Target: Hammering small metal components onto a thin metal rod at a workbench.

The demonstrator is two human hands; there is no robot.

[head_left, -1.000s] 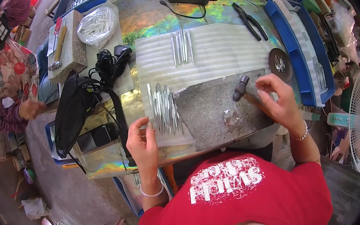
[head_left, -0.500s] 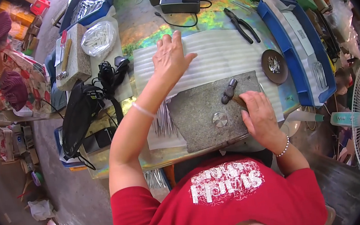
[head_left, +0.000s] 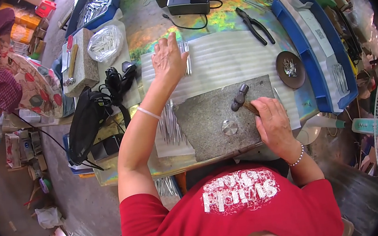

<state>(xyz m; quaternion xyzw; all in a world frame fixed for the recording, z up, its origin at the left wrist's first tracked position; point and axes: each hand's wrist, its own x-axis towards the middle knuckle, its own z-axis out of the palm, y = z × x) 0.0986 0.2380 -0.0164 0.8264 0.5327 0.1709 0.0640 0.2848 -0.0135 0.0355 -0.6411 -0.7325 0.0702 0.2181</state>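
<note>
Some strips (head_left: 187,58) aligned at slab's (head_left: 203,116) eleven o'clock, more at nine, left hand (head_left: 166,60) flat, right hand's (head_left: 274,120) hammer (head_left: 240,98) grip unclear.

Table surface (head_left: 229,20): glossy, iridescent. Near its front edge, irregular grey stone slab (head_left: 199,124): rough, matt, granular. Over slab: round silvery metal disc (head_left: 229,127), polished; hammer (head_left: 241,98) with dark metal head, low sheen, brown wooden handle. Along slab's left edge, slim silvery metal strips (head_left: 169,126): shiny. White ribbed foam-like sheet (head_left: 233,57): matt. Surface's right edge, long blue plastic tray (head_left: 301,48): smooth. Toward left edge, crinkled clear plastic bag (head_left: 105,42): glossy.
</note>
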